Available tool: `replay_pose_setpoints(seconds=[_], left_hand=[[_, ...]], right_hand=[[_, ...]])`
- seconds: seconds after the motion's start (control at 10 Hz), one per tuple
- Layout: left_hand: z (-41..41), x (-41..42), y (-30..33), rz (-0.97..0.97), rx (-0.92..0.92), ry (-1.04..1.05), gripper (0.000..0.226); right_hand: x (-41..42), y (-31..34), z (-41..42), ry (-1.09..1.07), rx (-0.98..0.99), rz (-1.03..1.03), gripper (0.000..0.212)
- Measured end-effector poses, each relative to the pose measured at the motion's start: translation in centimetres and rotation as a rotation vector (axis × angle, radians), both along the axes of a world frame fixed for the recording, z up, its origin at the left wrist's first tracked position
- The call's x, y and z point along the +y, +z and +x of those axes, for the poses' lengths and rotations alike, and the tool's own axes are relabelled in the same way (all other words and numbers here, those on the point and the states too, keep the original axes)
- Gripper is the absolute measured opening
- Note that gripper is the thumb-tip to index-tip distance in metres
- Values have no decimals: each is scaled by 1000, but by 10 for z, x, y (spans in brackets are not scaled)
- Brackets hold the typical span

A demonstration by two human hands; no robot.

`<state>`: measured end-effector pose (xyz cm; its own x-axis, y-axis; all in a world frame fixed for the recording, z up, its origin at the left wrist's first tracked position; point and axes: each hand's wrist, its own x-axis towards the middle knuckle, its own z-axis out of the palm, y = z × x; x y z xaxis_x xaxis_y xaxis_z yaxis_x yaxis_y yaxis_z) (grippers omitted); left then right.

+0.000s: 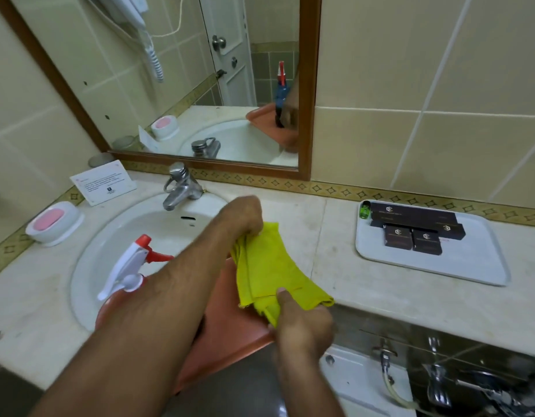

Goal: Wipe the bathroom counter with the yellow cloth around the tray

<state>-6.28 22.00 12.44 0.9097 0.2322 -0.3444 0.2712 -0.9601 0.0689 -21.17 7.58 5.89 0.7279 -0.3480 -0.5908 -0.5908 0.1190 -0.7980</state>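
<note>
The yellow cloth [269, 266] is stretched between both my hands above the counter's front edge, just right of the sink. My left hand [245, 215] grips its far end, and my right hand [302, 323] pinches its near end. The beige counter [365, 293] runs left to right. A white tray [482, 263] sits on it at the right, carrying several dark boxes [416, 227] and a small green bottle [364, 210]. Neither hand touches that tray.
An orange tray [230, 326] lies across the sink's front edge under my arms, with a spray bottle [134, 263] standing on it. A faucet [179, 188], a pink soap dish [54, 224] and a white card [103, 182] are at the left. A mirror [200, 85] hangs behind.
</note>
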Motion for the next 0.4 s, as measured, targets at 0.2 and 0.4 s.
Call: replay_pose_setpoints(seconds=[0.2, 0.4], left_hand=[[-35, 6, -73, 89, -183, 114, 28], [-46, -19, -43, 226, -332, -119, 31]], right_hand=[[22, -8, -15, 193, 53, -123, 31], [-36, 22, 2, 373, 118, -4, 36]])
